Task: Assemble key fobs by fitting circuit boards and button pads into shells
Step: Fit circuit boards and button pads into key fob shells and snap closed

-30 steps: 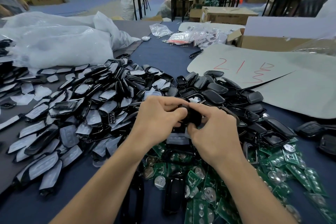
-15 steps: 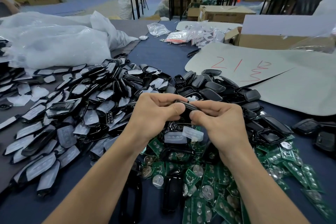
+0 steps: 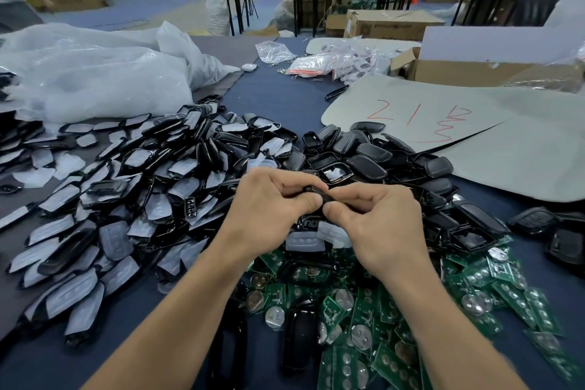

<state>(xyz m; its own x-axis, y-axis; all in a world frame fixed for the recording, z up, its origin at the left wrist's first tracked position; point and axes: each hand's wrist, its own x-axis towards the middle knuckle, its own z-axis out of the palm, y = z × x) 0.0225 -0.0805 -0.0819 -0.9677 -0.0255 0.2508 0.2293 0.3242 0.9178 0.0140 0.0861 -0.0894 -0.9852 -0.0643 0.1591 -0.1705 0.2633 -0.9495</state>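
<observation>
Left grip: your curled fingers pinch the black key fob.
Right grip: pinches its other end.

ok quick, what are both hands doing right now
left hand: pinching the black fob shell.
right hand: pinching the same shell's other end.

Glossy black plastic shells, green circuit boards with shiny metal discs, matt grey card sheet at right.
</observation>
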